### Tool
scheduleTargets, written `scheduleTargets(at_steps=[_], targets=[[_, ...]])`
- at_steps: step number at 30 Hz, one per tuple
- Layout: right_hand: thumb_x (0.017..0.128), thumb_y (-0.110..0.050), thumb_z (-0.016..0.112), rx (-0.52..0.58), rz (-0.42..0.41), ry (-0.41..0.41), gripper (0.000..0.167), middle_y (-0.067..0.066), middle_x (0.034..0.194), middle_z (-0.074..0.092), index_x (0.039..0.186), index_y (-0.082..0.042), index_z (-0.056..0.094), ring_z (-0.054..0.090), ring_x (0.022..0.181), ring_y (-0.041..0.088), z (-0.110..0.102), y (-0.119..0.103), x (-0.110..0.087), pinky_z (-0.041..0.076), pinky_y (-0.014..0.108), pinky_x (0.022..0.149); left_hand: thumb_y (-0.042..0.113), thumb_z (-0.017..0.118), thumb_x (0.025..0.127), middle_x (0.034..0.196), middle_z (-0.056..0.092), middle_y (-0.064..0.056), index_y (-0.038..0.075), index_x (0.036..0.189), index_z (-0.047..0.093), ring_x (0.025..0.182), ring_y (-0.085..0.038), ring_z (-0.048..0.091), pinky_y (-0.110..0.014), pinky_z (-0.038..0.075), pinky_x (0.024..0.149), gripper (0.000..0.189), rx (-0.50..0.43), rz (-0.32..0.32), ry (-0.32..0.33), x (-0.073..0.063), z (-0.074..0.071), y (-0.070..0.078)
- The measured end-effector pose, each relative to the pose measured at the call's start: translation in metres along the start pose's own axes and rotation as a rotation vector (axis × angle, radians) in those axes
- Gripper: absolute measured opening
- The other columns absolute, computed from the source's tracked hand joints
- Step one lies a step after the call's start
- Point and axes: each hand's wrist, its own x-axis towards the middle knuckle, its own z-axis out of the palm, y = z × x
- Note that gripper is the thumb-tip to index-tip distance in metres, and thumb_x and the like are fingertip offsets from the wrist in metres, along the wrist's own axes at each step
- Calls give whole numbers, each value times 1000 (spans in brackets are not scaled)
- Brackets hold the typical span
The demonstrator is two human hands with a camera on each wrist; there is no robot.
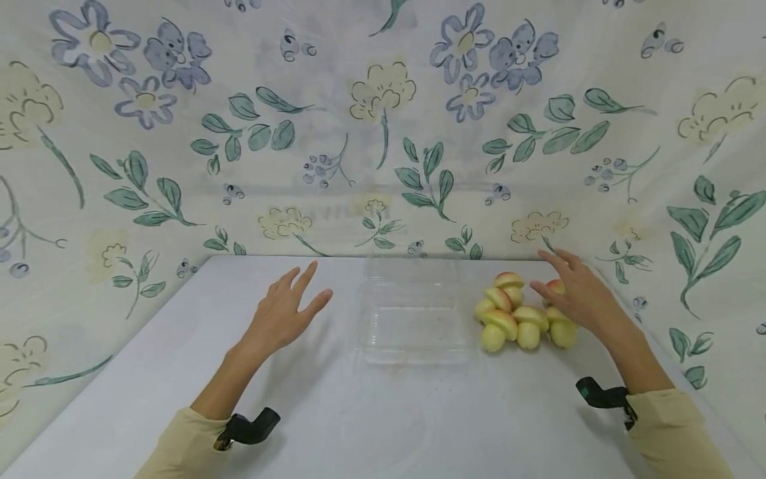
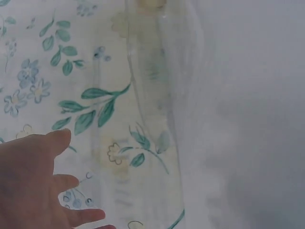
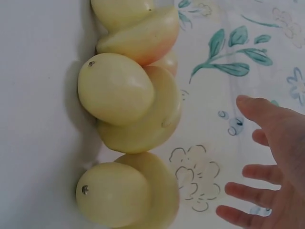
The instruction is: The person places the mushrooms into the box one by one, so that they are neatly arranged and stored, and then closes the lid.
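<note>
Beige sleeves (image 1: 673, 429) come in from the two lower corners, nearest the viewer, each with a black device (image 1: 254, 427) strapped at the wrist. Both bare hands reach forward over a white table (image 1: 383, 426), well apart from each other and holding nothing. On the left side, the left hand (image 1: 280, 316) has its fingers spread, thumb pointing toward the middle, near a clear plastic container (image 1: 419, 326). That container lies at the centre, toward the table's far edge; its transparent walls are hard to make out, so whether the rear section is a raised lid cannot be told.

Just right of the container sits a close cluster of mushroom-shaped pieces (image 1: 529, 327), pale yellow with a pink-orange blush on some caps. About six show, though one is partly covered by the right hand (image 1: 579, 293), so the count may be off. This hand's fingers are extended beside the back right of the cluster; the right wrist view shows a gap between the fingers and the pieces. Several pieces touch their neighbours, rounded stems facing the viewer. Behind everything hangs white cloth (image 1: 419, 179) printed with blue and yellow flowers and green leaves.
</note>
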Motion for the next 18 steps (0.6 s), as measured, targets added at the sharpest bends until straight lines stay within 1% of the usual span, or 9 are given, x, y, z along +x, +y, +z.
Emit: scheduleTargets(at_steps=[4,6,7,8,10,14,15,18], targets=[[99,-44,55,12,-34,38,63,33,146,35,148,-9,37,45,122,57,0,2,-5,42,71,93,53,46,99,151,33,-29,14,156,26,136,-51,37,-73,35,102,72,-73,9,-5,-4,10,3],[98,-41,57,18,-48,57,59,32,141,41,145,-8,41,49,118,54,1,3,-7,44,68,91,52,48,99,147,39,-28,15,155,28,131,-47,44,-70,41,99,71,-117,10,1,-6,15,4],[97,-39,59,20,-56,68,57,31,139,43,143,-8,43,52,116,53,1,4,-8,46,67,90,52,49,99,146,42,-26,15,155,29,130,-45,48,-68,44,97,70,-138,8,3,-6,17,5],[97,-36,60,25,-59,76,55,31,137,45,141,-7,45,54,113,52,2,5,-9,47,66,89,52,49,99,144,44,-25,16,154,30,128,-43,50,-67,44,97,69,-164,2,4,-7,19,6],[96,-34,62,21,-52,83,53,30,134,47,139,-6,48,56,108,50,2,7,-10,48,64,86,52,48,99,140,49,-22,17,153,32,123,-40,56,-62,49,94,67,-217,-14,4,-8,22,8],[97,-39,60,-13,-1,47,53,31,132,49,138,-6,50,58,106,50,1,10,-11,51,62,81,52,46,100,134,56,-19,18,151,35,116,-35,61,-47,57,88,62,-357,-61,-19,-10,27,12],[97,-40,59,-29,12,34,54,31,132,49,138,-7,49,58,106,50,1,11,-12,51,62,79,51,46,100,132,57,-19,18,151,36,114,-35,62,-42,59,83,61,-391,-70,-30,-10,28,13],[97,-44,57,-60,38,1,56,32,132,49,138,-7,49,58,106,50,-1,13,-12,53,59,76,50,50,99,130,58,-19,19,150,36,112,-34,64,-33,61,78,61,-497,-94,-77,-11,30,15]])
